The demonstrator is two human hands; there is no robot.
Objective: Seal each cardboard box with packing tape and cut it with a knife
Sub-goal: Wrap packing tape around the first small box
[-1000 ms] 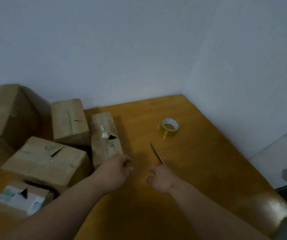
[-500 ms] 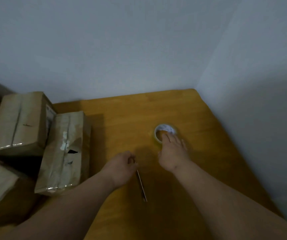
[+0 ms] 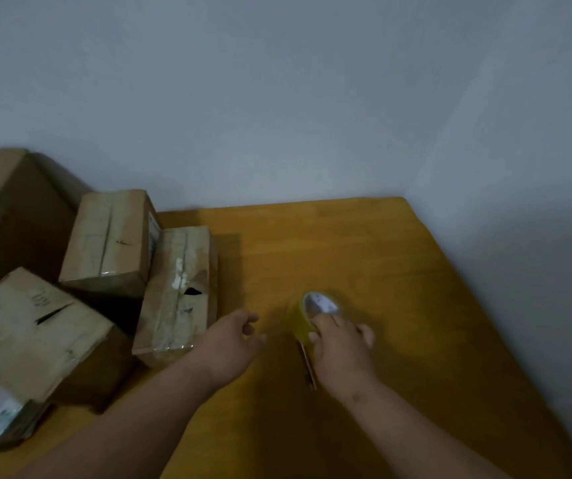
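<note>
Packing tape roll point(image 3: 307, 316): yellowish, translucent, white core, tilted on edge, gripped by the right hand point(image 3: 341, 350). Left hand point(image 3: 227, 344) loosely curled, empty. Knife point(image 3: 308, 366) lies beneath.

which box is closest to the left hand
The narrow upright box with the torn hole in its top; its near corner sits beside the left hand.

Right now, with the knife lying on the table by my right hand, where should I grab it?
Probably the near end of the knife, from above: it lies flat, pointing away from you, and its far end is hidden under the tape roll in your right hand. The free left hand is closest.
</note>
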